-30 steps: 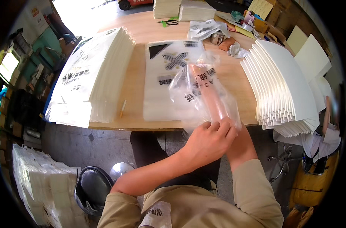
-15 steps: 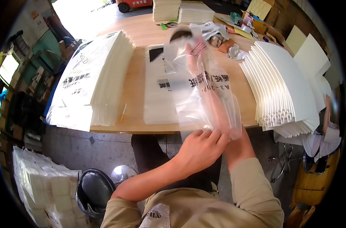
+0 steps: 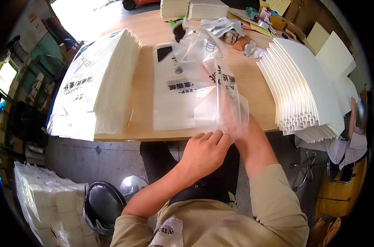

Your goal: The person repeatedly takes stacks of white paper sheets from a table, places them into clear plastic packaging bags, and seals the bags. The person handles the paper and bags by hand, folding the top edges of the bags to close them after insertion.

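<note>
A clear plastic bag [image 3: 232,96] with dark print stands crumpled and puffed up over the table's front middle. At its near edge my left hand [image 3: 209,148] is closed, pinching the film between thumb and fingers. My right forearm runs into the bag's mouth, and my right hand [image 3: 224,108] is inside, blurred behind the film so its fingers cannot be made out. Flat on the table under and left of it lie more printed clear bags [image 3: 170,109], partly covered by the raised one.
A thick pile of printed bags [image 3: 82,78] stands left; a cigarette [image 3: 130,118] lies beside it. Fanned white paper stacks [image 3: 300,82] fill the right. Farther back are paper stacks [image 3: 207,10], crumpled plastic [image 3: 222,26] and an orange-brown object [image 3: 241,43]. Another person's arm [image 3: 352,117] shows far right.
Inside the bag my right hand has drawn back toward me. The bag has crumpled and shifted left, uncovering more of the flat bags. My left hand, still pinching its edge, moved slightly left.
</note>
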Demonstrator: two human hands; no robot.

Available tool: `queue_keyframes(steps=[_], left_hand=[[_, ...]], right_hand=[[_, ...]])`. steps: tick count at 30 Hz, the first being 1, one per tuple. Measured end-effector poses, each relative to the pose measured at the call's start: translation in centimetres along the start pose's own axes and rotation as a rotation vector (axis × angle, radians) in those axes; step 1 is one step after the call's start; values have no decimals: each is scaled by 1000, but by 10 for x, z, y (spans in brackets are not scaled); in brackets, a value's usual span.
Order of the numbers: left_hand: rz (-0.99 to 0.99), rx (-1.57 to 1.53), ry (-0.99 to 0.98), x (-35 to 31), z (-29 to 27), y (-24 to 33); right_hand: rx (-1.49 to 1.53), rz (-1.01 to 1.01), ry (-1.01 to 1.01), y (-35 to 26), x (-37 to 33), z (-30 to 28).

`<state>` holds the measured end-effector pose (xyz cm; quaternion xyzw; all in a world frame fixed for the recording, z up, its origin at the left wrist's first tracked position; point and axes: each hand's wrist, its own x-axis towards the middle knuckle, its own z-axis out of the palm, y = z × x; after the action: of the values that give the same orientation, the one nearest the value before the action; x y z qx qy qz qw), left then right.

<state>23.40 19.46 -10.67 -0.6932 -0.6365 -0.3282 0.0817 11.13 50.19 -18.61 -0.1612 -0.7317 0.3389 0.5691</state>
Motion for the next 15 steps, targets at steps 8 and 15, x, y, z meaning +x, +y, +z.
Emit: queue_keyframes(steps=[8,15], left_hand=[[-376,-494,551,-28,17,-44],[-1079,-1368,272,-12,99,-66]], right_hand=[[28,152,-55,-48,-46,-2],[203,271,-101,40,-53,-29]])
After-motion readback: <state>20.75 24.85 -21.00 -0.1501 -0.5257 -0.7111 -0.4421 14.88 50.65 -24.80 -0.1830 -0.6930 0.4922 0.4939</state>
